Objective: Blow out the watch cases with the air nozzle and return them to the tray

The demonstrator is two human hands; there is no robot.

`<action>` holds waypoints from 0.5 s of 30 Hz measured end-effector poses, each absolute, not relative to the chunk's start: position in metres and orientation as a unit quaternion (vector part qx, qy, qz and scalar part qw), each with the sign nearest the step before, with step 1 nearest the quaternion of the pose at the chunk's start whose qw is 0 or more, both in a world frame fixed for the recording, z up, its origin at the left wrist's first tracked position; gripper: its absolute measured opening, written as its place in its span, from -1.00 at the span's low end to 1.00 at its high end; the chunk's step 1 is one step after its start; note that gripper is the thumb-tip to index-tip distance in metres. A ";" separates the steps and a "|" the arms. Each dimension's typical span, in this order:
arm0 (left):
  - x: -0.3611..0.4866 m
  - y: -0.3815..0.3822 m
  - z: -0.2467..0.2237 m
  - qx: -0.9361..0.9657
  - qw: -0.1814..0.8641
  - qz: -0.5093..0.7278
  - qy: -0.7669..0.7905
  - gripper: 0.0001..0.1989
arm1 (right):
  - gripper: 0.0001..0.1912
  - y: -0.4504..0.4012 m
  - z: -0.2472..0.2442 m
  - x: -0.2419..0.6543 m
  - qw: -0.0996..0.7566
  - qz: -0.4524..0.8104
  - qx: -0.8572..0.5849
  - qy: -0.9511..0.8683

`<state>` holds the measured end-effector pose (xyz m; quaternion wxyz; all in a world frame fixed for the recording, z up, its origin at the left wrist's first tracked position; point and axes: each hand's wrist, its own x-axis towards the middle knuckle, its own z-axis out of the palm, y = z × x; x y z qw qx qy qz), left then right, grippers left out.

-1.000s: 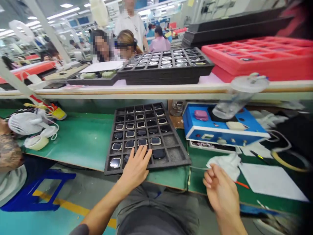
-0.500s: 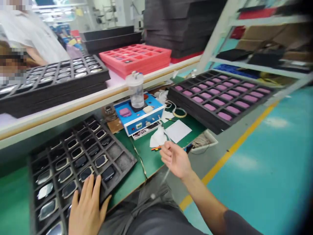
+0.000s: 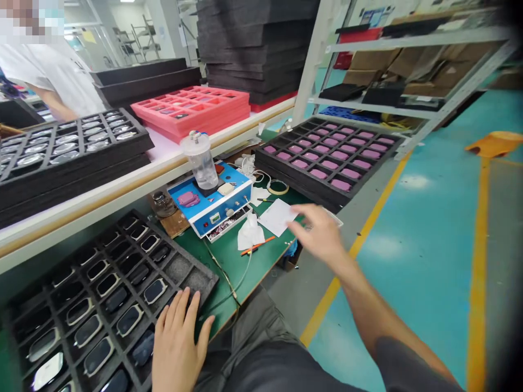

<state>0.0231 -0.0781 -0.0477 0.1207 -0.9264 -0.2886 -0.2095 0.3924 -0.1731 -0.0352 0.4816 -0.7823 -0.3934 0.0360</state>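
Note:
My left hand (image 3: 177,340) lies flat with its fingers spread over the right edge of a black foam tray (image 3: 180,269). The tray's compartments hold dark-faced pieces with pale metal frames that look like watch cases (image 3: 155,291); two compartments near its right corner are bare. Over the table's right edge hovers my right hand (image 3: 321,237), thumb and forefinger apart, with nothing seen between them. Nearest to it is a white paper sheet (image 3: 278,216). A crumpled white cloth (image 3: 250,233) and an orange stick (image 3: 258,245) lie to its left, beside a thin clear tube (image 3: 246,272).
Behind stands a blue device (image 3: 223,209) with a clear canister (image 3: 202,163) on top. A black tray of purple pieces (image 3: 321,174) juts out at the right. The shelf overhead carries a red foam tray (image 3: 196,109) and black trays. A person in white stands beyond.
My view has turned right. My right hand has gone from a pinch, with a thin pale line below it, to open fingers farther right. My left hand remains on the tray, shifted toward its right corner.

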 end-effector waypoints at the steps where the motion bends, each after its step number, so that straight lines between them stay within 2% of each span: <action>1: 0.025 -0.077 -0.051 -0.926 0.133 -0.207 -0.286 -0.60 | -0.63 -0.179 -0.035 0.421 0.428 -0.071 -0.817 -0.381; 2: 0.025 -0.076 -0.054 -0.925 0.141 -0.205 -0.286 -0.63 | -0.57 -0.185 -0.037 0.446 0.375 -0.141 -0.843 -0.360; 4: 0.024 -0.074 -0.056 -0.924 0.154 -0.210 -0.281 -0.67 | -0.56 -0.194 -0.044 0.485 0.314 -0.197 -0.868 -0.331; 9: 0.023 -0.074 -0.058 -0.919 0.180 -0.222 -0.271 -0.68 | -0.64 -0.195 -0.054 0.514 0.299 -0.243 -0.852 -0.353; 15: 0.024 -0.077 -0.064 -0.919 0.176 -0.222 -0.275 -0.66 | -0.66 -0.187 0.006 0.526 0.232 -0.248 -0.876 -0.341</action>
